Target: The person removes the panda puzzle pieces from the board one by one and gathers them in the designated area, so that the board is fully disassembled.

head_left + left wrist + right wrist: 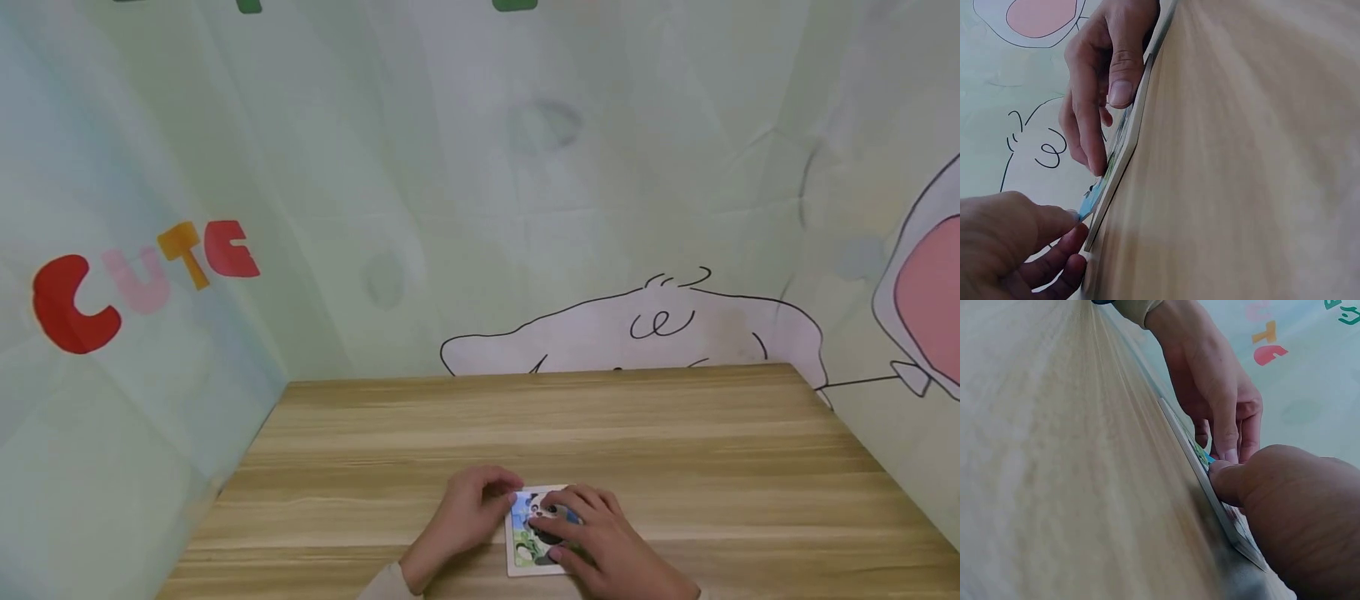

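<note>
While the panda puzzle [528, 547] is laid on the wooden table [360, 500], a blue piece [1089, 204] by its far left corner is pinched by the left hand [467, 512]; its surface is touched by the right hand [613, 546], fingers loosely spread.

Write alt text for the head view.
A person's left hand is at the upper-left corner of a small framed panda puzzle on a wood-grain table; the right hand covers its right side. Behind hangs a pale cartoon backdrop reading "CUTE" at left.
</note>
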### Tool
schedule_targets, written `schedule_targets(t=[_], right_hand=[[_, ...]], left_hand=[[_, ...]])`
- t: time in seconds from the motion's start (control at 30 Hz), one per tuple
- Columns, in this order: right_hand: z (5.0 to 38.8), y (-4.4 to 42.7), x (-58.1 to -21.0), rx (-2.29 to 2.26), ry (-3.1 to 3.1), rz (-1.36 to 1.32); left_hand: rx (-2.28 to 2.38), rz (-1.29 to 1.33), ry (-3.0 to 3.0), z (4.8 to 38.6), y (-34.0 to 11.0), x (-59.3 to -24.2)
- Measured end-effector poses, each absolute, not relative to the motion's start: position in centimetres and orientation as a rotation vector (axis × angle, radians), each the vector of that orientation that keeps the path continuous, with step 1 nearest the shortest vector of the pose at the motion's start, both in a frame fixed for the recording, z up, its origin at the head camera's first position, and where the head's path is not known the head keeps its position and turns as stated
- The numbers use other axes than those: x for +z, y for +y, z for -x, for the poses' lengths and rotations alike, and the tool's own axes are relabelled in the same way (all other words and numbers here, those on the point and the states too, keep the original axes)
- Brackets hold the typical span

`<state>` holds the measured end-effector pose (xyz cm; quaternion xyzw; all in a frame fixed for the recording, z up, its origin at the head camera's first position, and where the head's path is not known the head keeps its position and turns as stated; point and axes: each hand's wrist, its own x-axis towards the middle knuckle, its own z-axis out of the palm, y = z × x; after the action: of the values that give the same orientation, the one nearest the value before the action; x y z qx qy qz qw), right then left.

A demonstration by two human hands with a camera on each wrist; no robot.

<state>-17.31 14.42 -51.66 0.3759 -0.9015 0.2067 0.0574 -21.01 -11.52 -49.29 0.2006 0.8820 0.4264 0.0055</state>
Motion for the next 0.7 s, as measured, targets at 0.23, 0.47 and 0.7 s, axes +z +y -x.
schedule_targets(t=[0.23,0.47,0.7], right_hand=[[17.4,14.5,-51.89,0.601,-2.666,-1.163],[17.24,14.55,-51.69,0.594,-2.666,-1.153],[17.25,14.58,-51.94,0.612,-2.7,-1.169]], left_hand=[[1.404,-0.582,2.705,21.47,-11.37,-49.42],[1.494,-0.501,2.654,21.48,-11.12,-49.18],[1.548,-0.337,2.607,21.43,-11.03,-49.3]])
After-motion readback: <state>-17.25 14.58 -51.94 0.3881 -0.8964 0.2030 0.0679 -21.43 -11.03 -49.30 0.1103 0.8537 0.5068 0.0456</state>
